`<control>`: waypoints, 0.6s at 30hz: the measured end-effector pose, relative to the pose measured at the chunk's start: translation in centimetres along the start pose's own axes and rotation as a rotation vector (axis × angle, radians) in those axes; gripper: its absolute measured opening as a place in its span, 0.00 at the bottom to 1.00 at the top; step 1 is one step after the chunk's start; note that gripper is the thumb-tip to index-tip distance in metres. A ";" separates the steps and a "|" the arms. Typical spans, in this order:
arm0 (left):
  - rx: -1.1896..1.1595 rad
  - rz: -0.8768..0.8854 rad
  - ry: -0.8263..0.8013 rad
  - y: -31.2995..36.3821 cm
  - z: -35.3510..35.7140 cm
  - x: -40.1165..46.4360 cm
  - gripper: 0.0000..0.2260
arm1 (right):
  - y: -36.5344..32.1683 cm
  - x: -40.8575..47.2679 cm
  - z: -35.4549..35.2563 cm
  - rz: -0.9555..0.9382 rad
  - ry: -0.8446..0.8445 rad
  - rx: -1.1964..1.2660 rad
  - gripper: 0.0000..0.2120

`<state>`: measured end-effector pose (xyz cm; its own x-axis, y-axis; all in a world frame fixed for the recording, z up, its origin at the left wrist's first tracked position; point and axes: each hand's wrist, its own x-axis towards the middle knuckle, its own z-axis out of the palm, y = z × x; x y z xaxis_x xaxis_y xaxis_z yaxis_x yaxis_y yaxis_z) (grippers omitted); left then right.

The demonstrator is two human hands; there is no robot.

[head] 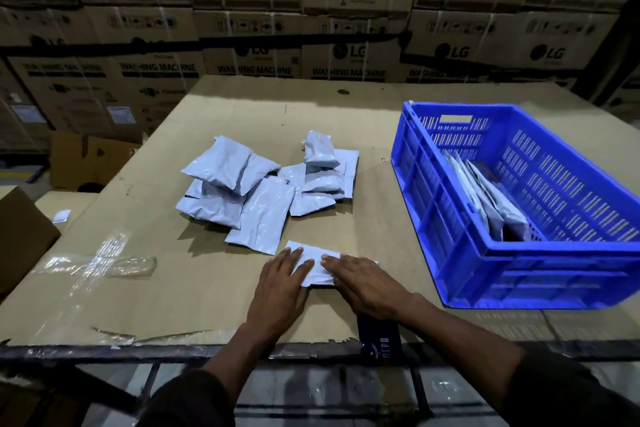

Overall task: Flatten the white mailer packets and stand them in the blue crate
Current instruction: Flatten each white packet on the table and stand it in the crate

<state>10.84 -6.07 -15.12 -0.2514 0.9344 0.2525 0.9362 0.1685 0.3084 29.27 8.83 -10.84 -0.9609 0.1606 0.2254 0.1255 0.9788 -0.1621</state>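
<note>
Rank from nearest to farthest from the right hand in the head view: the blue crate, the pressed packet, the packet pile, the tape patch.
From the right hand:
1. Pressed packet, under its fingers.
2. Blue crate, to its right.
3. Packet pile, ahead and left.
4. Tape patch, far left.

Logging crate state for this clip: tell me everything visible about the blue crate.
The blue crate is a rectangular, open-topped plastic bin with slotted walls, ribbed sides and a handle cutout in its far end wall. It sits upright on the cardboard-covered table, to the right of the loose pile and both hands, turned slightly askew to the table edge. Several white mailer packets stand leaning inside, near its left wall. Neither hand touches it.
</note>
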 end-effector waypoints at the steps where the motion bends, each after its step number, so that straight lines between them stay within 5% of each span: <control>1: 0.002 -0.009 0.038 0.2 -0.1 0.2 0.20 | -0.3 -0.1 -0.2 -0.026 -0.014 -0.026 0.21; 7: -0.007 -0.081 0.113 1.0 -1.1 1.4 0.27 | -0.5 -1.4 -1.2 -0.391 -0.138 -0.371 0.17; 13: 0.064 -0.018 0.086 0.7 -2.5 3.4 0.22 | 0.6 0.2 -2.6 -0.279 -0.125 -0.452 0.05; 18: 0.067 -0.027 0.115 0.9 -2.9 4.1 0.32 | 1.2 1.5 -4.0 -0.252 -0.170 -0.326 0.03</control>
<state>9.90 -2.97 -11.13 -0.2996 0.8878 0.3493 0.9420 0.2172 0.2559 29.01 10.72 -6.87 -0.9950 -0.0845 0.0535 -0.0726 0.9780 0.1956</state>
